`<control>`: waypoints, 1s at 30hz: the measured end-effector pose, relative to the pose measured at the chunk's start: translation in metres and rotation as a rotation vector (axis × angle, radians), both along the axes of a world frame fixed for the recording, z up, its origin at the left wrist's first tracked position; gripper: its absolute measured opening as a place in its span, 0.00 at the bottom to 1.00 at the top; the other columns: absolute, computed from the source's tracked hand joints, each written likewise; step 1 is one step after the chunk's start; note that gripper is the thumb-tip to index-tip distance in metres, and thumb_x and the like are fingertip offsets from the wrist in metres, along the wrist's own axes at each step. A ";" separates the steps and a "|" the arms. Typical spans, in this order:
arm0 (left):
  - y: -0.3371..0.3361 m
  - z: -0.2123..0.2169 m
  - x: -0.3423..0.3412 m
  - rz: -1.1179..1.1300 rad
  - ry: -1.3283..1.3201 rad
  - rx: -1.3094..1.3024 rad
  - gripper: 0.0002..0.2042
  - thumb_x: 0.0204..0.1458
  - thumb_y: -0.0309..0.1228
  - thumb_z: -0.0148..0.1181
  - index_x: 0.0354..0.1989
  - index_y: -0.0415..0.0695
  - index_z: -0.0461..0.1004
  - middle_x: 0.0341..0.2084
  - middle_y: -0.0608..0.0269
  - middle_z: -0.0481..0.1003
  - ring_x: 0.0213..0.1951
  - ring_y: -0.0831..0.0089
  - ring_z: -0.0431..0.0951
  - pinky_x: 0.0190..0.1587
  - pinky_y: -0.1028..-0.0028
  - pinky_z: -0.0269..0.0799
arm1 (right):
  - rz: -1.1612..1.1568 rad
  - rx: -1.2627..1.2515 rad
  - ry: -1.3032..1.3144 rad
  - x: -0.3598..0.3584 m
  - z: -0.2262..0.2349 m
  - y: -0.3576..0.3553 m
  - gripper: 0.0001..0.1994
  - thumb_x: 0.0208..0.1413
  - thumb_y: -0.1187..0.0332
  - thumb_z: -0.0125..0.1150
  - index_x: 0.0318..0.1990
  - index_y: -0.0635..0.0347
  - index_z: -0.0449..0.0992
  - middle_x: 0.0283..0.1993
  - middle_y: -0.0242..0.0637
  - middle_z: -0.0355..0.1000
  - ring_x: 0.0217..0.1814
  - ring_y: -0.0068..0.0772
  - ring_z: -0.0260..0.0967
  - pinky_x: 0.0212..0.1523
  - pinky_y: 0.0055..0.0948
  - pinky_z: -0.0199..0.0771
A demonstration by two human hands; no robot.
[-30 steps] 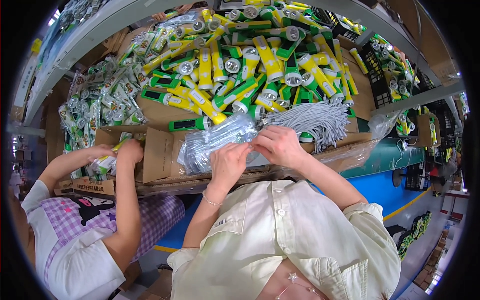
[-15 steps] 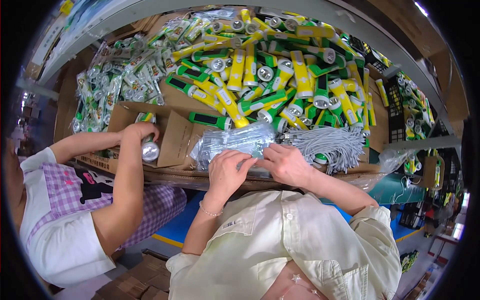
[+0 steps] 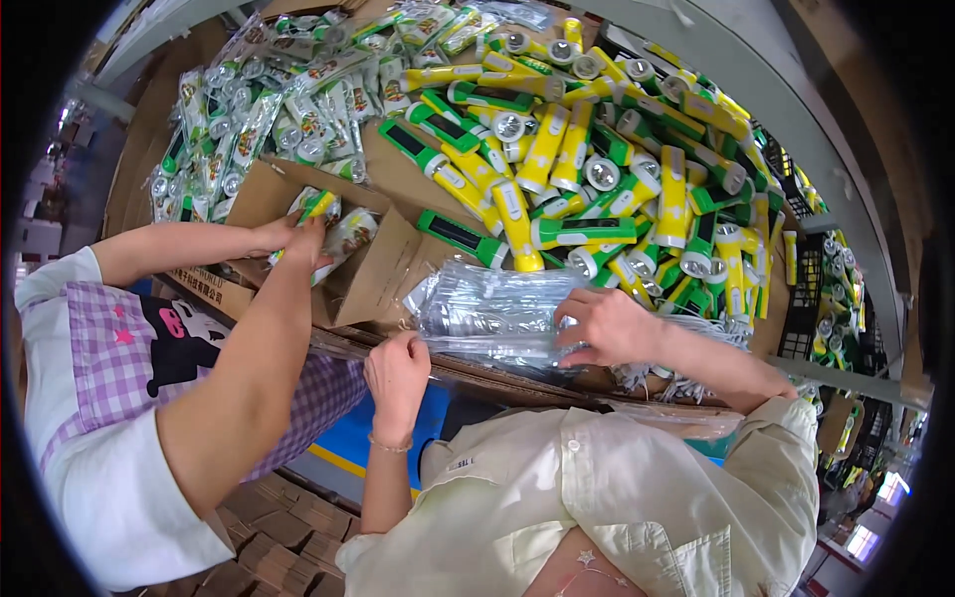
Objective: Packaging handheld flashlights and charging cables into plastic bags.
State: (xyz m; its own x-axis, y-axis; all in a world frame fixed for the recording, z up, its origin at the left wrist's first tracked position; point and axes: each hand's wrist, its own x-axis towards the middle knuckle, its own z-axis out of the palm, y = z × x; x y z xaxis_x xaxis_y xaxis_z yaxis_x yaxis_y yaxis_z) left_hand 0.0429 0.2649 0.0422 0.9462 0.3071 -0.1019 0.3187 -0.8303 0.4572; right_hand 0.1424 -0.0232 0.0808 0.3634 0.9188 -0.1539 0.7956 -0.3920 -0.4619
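A stack of clear plastic bags (image 3: pixel 487 298) lies in front of me at the near edge of the cardboard-lined table. My left hand (image 3: pixel 396 376) is closed at the near left end of the stack, apparently pinching the edge of a clear plastic bag (image 3: pixel 487 345) that stretches towards my right hand. My right hand (image 3: pixel 609 326) rests at the stack's right end, fingers curved and thumb apart from them. Beyond the bags lie green-and-yellow flashlights (image 3: pixel 517 224), the nearest just past the stack. White cables (image 3: pixel 676 383) lie partly hidden under my right forearm.
At left, a co-worker's hands (image 3: pixel 298 239) are inside an open cardboard box (image 3: pixel 373 264) holding bagged flashlights. More bagged flashlights (image 3: pixel 259 134) are heaped behind it. A grey metal frame (image 3: pixel 826 179) and black crates (image 3: pixel 801 318) stand at right.
My hands have moved apart; the left went left and down, the right went right. A bag now stretches between them. The co-worker's box shows another bagged flashlight. The view has shifted.
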 end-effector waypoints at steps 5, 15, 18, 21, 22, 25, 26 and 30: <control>0.012 -0.019 -0.011 0.178 -0.126 -0.195 0.08 0.46 0.25 0.55 0.33 0.36 0.78 0.21 0.45 0.75 0.24 0.56 0.78 0.30 0.67 0.72 | -0.377 0.319 0.526 0.094 -0.026 0.046 0.15 0.58 0.57 0.55 0.43 0.60 0.76 0.42 0.40 0.73 0.42 0.34 0.72 0.44 0.32 0.70; -0.010 -0.001 0.006 0.159 -0.101 -0.300 0.09 0.43 0.29 0.65 0.26 0.35 0.77 0.20 0.46 0.74 0.25 0.57 0.78 0.29 0.69 0.70 | -0.491 -0.438 -0.012 0.113 -0.147 0.163 0.19 0.43 0.52 0.63 0.35 0.58 0.76 0.35 0.45 0.76 0.39 0.42 0.75 0.34 0.42 0.74; -0.017 -0.001 0.013 0.085 -0.168 -0.277 0.09 0.44 0.30 0.64 0.29 0.36 0.78 0.20 0.46 0.74 0.23 0.56 0.77 0.27 0.69 0.69 | -0.511 -0.068 -0.149 0.112 -0.123 0.128 0.30 0.37 0.42 0.65 0.39 0.58 0.75 0.29 0.44 0.75 0.31 0.47 0.74 0.31 0.42 0.73; -0.019 -0.008 0.014 -0.001 -0.268 -0.245 0.09 0.46 0.30 0.64 0.33 0.37 0.79 0.17 0.50 0.75 0.17 0.64 0.74 0.24 0.72 0.67 | -0.702 0.204 0.026 0.092 -0.024 0.093 0.30 0.45 0.38 0.59 0.40 0.58 0.73 0.26 0.45 0.73 0.29 0.48 0.73 0.30 0.40 0.71; -0.021 -0.005 0.015 0.024 -0.185 -0.303 0.09 0.47 0.30 0.63 0.34 0.37 0.79 0.15 0.52 0.74 0.15 0.70 0.72 0.23 0.74 0.67 | -0.738 0.270 0.223 0.079 0.016 0.078 0.28 0.48 0.43 0.60 0.43 0.60 0.70 0.28 0.43 0.75 0.31 0.45 0.75 0.31 0.40 0.72; -0.036 -0.001 0.024 -0.034 -0.142 -0.391 0.09 0.50 0.30 0.61 0.34 0.36 0.79 0.10 0.62 0.70 0.13 0.85 0.66 0.18 0.79 0.62 | -0.309 0.947 -0.175 0.039 0.027 0.047 0.18 0.49 0.60 0.63 0.46 0.56 0.71 0.44 0.34 0.75 0.33 0.34 0.76 0.30 0.28 0.74; -0.043 0.003 0.027 -0.063 -0.126 -0.455 0.09 0.50 0.30 0.60 0.33 0.36 0.79 0.09 0.65 0.69 0.13 0.85 0.66 0.17 0.80 0.60 | -0.347 0.819 -0.075 0.015 0.020 0.034 0.19 0.48 0.64 0.63 0.48 0.54 0.70 0.47 0.32 0.74 0.32 0.34 0.76 0.29 0.27 0.75; -0.073 0.034 0.038 -0.147 -0.037 -0.668 0.10 0.54 0.30 0.57 0.32 0.35 0.78 0.09 0.72 0.66 0.12 0.86 0.63 0.15 0.80 0.57 | -0.382 0.594 -0.056 -0.041 -0.003 -0.006 0.22 0.45 0.69 0.61 0.50 0.51 0.66 0.55 0.32 0.70 0.35 0.31 0.76 0.25 0.25 0.73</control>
State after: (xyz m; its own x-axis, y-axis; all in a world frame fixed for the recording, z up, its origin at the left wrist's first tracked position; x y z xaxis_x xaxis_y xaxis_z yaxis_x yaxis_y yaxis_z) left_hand 0.0813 0.1914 0.0762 0.9798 0.0574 -0.1918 0.1985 -0.4000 0.8948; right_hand 0.1009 -0.0292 0.0773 0.6697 0.6483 0.3621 0.6815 -0.3428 -0.6466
